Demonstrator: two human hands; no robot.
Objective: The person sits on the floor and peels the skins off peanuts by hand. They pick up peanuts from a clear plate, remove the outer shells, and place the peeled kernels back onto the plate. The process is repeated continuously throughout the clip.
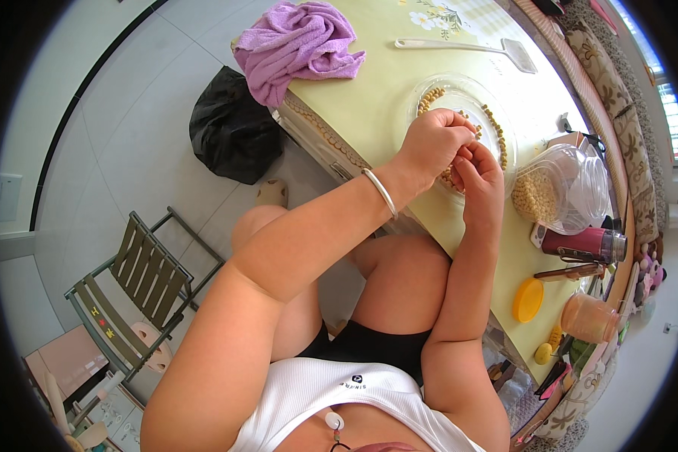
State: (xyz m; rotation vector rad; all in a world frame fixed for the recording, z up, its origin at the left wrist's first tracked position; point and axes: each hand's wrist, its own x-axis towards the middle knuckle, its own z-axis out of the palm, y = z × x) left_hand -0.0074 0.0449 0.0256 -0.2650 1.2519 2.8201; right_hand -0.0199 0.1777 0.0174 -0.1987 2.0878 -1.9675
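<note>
Over a clear round plate [467, 93], my left hand [433, 147] and my right hand [481, 179] meet with fingertips pinched close together. Whatever they pinch is too small and too covered to make out. Curved rows of small round tan pieces [497, 124], like beans or beads, lie around the inside of the plate. My hands hide part of the plate's middle and near side. Beside my right hand, a clear plastic tub [536, 197] leans on its side with many paler small pieces in it. A white bangle [379, 193] circles my left wrist.
On the pale green table [354, 113] lie a purple towel [301, 45], a slotted spatula [467, 47], a maroon bottle [576, 244], a yellow lid [528, 300] and a pinkish jar [589, 317]. A black bag [232, 124] and a folding chair [132, 290] stand on the floor.
</note>
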